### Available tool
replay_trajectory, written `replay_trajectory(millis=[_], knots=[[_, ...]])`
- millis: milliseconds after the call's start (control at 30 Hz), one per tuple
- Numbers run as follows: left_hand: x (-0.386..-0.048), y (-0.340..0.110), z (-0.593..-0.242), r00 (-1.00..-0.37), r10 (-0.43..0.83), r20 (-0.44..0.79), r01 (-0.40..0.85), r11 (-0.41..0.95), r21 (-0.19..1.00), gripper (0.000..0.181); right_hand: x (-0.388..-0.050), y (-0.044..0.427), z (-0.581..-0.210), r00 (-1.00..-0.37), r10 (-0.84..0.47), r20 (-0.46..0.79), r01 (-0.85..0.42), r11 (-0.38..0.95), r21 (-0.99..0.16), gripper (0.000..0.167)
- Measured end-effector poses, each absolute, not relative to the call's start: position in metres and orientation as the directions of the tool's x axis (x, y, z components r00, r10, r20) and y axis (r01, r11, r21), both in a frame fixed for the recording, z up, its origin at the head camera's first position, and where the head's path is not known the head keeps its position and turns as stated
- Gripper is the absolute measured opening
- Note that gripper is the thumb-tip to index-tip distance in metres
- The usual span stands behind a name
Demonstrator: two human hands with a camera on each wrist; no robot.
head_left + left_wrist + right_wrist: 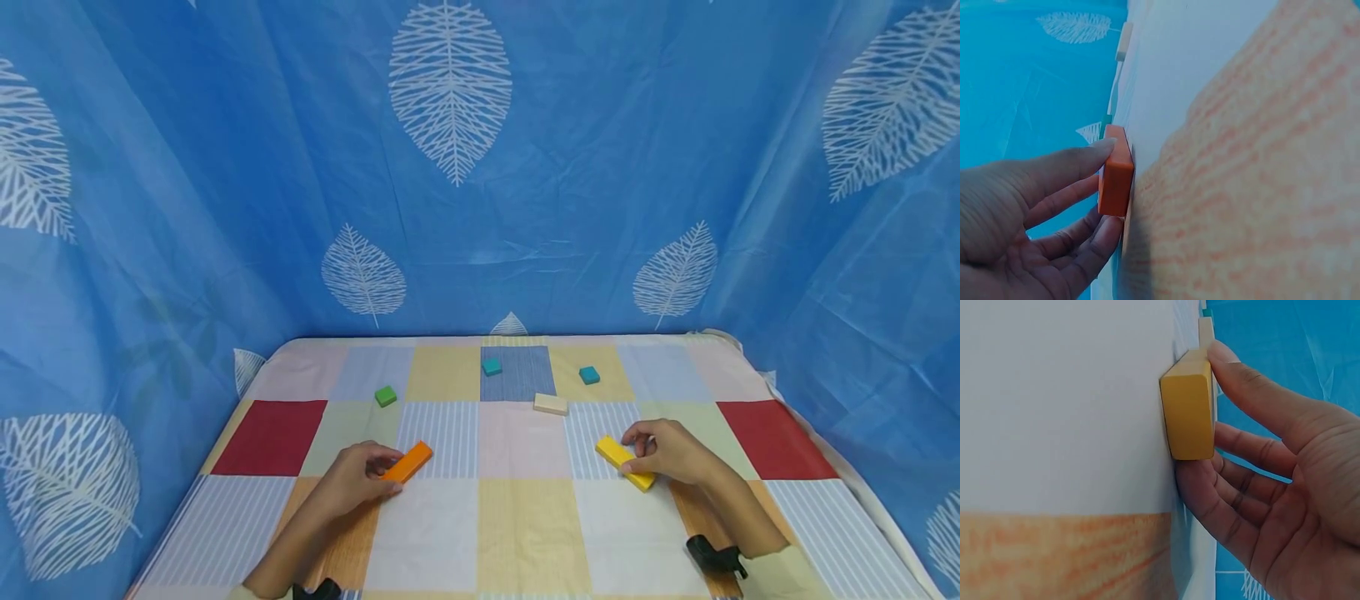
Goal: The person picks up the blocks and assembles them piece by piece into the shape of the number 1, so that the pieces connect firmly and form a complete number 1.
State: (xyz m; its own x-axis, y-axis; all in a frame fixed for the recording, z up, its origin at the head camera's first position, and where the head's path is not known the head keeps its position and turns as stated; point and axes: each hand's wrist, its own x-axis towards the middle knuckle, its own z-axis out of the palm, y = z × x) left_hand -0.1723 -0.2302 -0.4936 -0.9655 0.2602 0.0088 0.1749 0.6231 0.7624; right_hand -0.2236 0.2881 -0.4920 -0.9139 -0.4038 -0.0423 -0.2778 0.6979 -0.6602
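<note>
pinching the orange block [411,460], the left hand [356,479] is at the near left of the cream block [551,405]; at its near right, the right hand [671,450] pinches the yellow block [613,451], fingers opposing thumb, probably for steady control.

No readable text, label, brand, number or sign in any of the three views.
</note>
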Motion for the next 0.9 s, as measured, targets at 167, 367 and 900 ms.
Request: replay_trajectory(millis=[167,367,900], knots=[[-0.174,-0.227,-0.494,-0.950,0.312,0.014,0.215,0.619,0.755,0.037,-0.222,0.285,-0.491,-0.916,-0.396,-0.055,-0.267,0.707,-0.655,0.045],[-0.175,-0.225,-0.495,-0.916,0.400,0.006,0.261,0.585,0.768,0.037,-0.219,0.280,-0.489,-0.919,-0.380,-0.101,-0.219,0.708,-0.672,0.049],[-0.180,-0.212,-0.497,-0.870,0.493,0.007,0.311,0.538,0.784,0.033,-0.214,0.272,-0.487,-0.917,-0.347,-0.198,-0.090,0.661,-0.745,0.058]])
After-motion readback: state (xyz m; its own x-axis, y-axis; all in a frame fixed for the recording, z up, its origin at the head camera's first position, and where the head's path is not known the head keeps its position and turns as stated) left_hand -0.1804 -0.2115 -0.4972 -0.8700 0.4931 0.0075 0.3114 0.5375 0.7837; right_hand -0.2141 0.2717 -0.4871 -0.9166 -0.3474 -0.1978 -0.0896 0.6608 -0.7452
